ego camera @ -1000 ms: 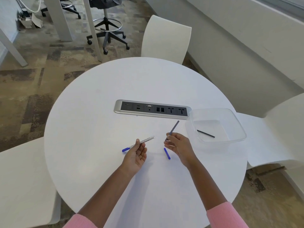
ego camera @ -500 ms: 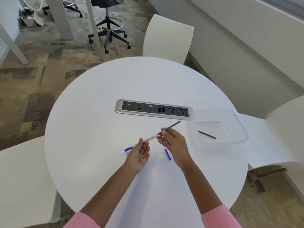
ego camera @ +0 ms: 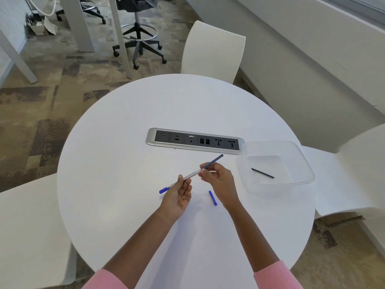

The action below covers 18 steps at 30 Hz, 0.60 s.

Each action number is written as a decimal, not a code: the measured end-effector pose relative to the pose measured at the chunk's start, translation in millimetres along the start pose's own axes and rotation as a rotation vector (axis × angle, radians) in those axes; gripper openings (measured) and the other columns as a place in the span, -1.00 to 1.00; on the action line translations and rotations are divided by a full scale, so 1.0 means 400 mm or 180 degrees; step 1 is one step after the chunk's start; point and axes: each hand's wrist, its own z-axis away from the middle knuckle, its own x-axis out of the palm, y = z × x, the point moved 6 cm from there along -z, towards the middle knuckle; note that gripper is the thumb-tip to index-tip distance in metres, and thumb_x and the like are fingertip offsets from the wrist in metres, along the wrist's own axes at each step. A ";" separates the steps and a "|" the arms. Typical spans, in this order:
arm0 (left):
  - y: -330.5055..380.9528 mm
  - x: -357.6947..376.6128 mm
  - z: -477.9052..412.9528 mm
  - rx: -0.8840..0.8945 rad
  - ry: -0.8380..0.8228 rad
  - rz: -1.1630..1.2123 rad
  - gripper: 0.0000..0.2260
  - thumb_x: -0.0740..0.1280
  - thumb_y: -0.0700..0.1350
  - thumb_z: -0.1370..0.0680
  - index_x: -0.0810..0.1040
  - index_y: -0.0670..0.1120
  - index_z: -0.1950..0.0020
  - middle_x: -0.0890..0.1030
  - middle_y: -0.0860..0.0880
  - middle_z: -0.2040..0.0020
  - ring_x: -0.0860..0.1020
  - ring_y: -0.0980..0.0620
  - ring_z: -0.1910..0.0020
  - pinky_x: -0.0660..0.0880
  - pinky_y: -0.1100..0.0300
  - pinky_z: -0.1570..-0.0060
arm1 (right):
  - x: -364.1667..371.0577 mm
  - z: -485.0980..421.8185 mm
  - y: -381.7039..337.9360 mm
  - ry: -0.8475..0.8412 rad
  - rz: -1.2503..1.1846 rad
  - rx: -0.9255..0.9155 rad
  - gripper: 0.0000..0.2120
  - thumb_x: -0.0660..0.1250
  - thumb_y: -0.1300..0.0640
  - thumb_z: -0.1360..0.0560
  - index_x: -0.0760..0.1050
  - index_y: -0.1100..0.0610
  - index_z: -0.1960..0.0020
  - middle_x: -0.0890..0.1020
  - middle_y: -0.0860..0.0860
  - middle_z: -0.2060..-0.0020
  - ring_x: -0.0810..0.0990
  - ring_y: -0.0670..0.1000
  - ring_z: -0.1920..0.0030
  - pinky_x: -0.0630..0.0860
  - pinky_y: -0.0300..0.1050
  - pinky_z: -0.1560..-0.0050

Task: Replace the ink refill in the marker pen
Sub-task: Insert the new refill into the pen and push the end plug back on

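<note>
1. State: left hand point(ego camera: 177, 197) pinches the pen point(ego camera: 188, 175) mid-barrel between thumb and fingers, with its blue end low-left and its open end up-right. Right hand point(ego camera: 218, 180) pinches the refill point(ego camera: 213, 160) with thumb and fingertips, right at the barrel mouth. Most of the refill sticks out beyond the hand, up-right. Both are held above the table point(ego camera: 145, 122).
2. Step, as I read it: feeding the refill into the barrel. Fingers hide the mouth, so I can't tell if the tip is in yet.
3. Keep refill and barrel on one axis. They look near collinear now. A kink at the mouth would likely jam or bend the thin rod.
4. The grip close to the mouth is right: short free length, less buckling. Push a little, re-pinch further back, repeat.
5. The left hand should only brace. If the refill sticks, roll it slightly rather than forcing it.
6. Seat it fully. The blue plug point(ego camera: 213, 198), on the table just beside the right wrist, probably closes the end afterwards.
7. Leave the dark stick point(ego camera: 262, 173) in the tray point(ego camera: 300, 151) at right. It's likely the spent one, so don't mix them up.
</note>
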 end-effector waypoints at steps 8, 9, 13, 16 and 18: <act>0.001 0.011 0.001 -0.0067 -0.0164 0.0101 -0.82 0.29 -0.10 -0.55 0.53 -0.14 0.20 0.63 0.00 0.49 0.58 0.13 0.55 0.51 0.39 0.52 | -0.007 0.024 -0.046 0.0167 0.0590 -0.0660 -0.50 0.27 0.23 -0.49 0.22 0.02 -0.37 0.55 -0.13 0.11 0.55 -0.28 0.25 0.43 -0.50 0.27; 0.001 0.013 0.002 -0.0067 -0.0186 0.0110 -0.82 0.28 -0.10 -0.55 0.53 -0.14 0.20 0.63 0.00 0.49 0.58 0.13 0.54 0.51 0.39 0.51 | -0.006 0.028 -0.045 0.0193 0.0636 -0.0730 -0.47 0.27 0.23 -0.50 0.18 0.00 -0.39 0.53 -0.17 0.09 0.55 -0.28 0.22 0.44 -0.49 0.24; 0.003 0.016 0.003 -0.0054 -0.0234 0.0087 -0.83 0.28 -0.10 -0.56 0.53 -0.13 0.20 0.63 0.01 0.48 0.58 0.14 0.54 0.51 0.40 0.50 | 0.003 0.033 -0.040 0.0151 0.1094 -0.0961 -0.62 0.17 0.26 -0.53 0.35 0.01 -0.31 0.55 -0.06 -0.01 0.57 -0.15 0.12 0.43 -0.44 0.11; 0.005 0.011 0.003 -0.0055 -0.0198 0.0060 -0.82 0.28 -0.09 -0.55 0.54 -0.14 0.20 0.63 0.01 0.49 0.58 0.14 0.54 0.50 0.39 0.51 | -0.008 0.035 -0.029 0.0226 0.1230 -0.1036 -0.68 0.12 0.31 -0.51 0.48 0.11 -0.19 0.54 -0.05 0.00 0.60 0.00 0.03 0.45 -0.36 0.08; 0.007 0.004 0.002 -0.0040 -0.0162 0.0055 -0.82 0.28 -0.09 -0.55 0.54 -0.14 0.20 0.63 0.01 0.48 0.58 0.14 0.54 0.50 0.39 0.52 | -0.027 0.029 -0.008 0.0359 0.1243 -0.0878 -0.70 0.13 0.37 -0.50 0.53 0.16 -0.10 0.56 -0.01 0.03 0.60 0.06 0.02 0.48 -0.25 0.04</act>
